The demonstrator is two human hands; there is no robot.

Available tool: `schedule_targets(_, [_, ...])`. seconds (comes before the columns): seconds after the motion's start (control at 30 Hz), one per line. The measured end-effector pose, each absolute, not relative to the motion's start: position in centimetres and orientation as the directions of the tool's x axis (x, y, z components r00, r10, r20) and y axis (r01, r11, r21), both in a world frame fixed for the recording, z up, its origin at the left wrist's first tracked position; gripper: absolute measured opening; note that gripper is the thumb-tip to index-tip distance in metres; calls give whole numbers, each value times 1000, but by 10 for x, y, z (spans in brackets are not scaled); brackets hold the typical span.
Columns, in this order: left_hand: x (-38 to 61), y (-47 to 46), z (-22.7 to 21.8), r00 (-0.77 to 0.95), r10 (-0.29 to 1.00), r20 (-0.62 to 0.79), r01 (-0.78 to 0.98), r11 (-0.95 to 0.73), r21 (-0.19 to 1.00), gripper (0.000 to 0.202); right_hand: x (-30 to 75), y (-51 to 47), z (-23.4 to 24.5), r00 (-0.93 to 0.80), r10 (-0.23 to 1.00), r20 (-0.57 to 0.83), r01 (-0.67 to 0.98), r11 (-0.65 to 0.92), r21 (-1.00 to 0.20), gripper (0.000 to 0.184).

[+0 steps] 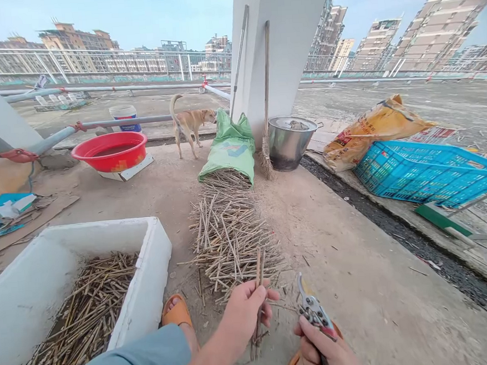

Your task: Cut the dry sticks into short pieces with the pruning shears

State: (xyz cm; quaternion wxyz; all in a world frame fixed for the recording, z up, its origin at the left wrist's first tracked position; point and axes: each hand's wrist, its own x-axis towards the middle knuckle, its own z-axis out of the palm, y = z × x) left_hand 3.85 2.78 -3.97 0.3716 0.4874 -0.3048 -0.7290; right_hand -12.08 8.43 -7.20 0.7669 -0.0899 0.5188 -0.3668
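Observation:
My left hand (249, 305) is closed around a few dry sticks (259, 266), which stand up past the thumb and poke out below the palm. In my right hand (317, 347) is a pair of pruning shears (313, 305), its blades pointing up and away from me, to the right of the sticks. Beyond my hands lies a long pile of cut sticks (230, 233) on the concrete. It runs back to the mouth of a green woven sack (229, 150). On the left, a white foam box (154, 277) holds many more sticks (96, 304).
A red basin (110, 150) and a dog (189, 125) are farther back. By the pillar (255, 54) stand a broom (266, 147) and a metal pot (291, 143). A blue crate (426, 172) and a yellow sack (373, 131) lie right, past a dark gutter (375, 223).

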Motion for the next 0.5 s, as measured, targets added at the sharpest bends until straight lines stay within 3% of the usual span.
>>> schedule_targets(0.2, [40, 30, -36, -327, -829, -453, 103, -508, 855, 23, -114, 78, -39, 606, -626, -491, 521, 779, -349, 36])
schedule_targets(0.4, [41, 33, -34, -430, -804, -411, 19, -463, 886, 30, -117, 74, -47, 658, -642, -395, 502, 764, -405, 31])
schedule_targets(0.5, [40, 33, -32, -379, -814, -440, 18, -481, 876, 32, -119, 73, -45, 646, -646, -408, 502, 761, -410, 32])
